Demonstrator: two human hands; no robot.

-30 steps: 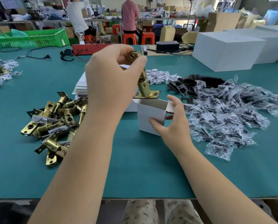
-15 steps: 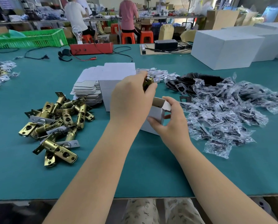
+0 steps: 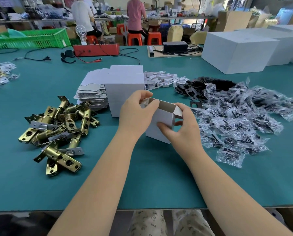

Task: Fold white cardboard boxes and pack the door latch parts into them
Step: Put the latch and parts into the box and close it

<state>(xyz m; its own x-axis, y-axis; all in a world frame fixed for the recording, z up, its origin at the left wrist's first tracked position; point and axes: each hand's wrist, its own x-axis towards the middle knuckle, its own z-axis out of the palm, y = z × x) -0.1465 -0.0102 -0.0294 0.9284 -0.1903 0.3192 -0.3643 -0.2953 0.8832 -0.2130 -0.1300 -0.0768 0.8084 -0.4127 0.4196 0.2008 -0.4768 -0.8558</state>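
The small white box (image 3: 161, 123) stands open-topped just right of the brass latch pile (image 3: 57, 126). Left hand (image 3: 137, 114) pinches its top flap; right hand (image 3: 181, 126) grips its side. Advice: brace the box and tuck the flaps squarely. The latch formerly in the left hand is no longer visible.

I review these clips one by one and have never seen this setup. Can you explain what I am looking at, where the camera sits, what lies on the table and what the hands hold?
There is no machine here: a person wears one camera on the head, looking down at their own bare hands. Both hands hold a small white box with its top open, standing on the green table. The left hand grips its far top edge; the right hand grips its side. Left of it lies a pile of brass latches, behind it a stack of flat boxes, and to the right a heap of small plastic bags.
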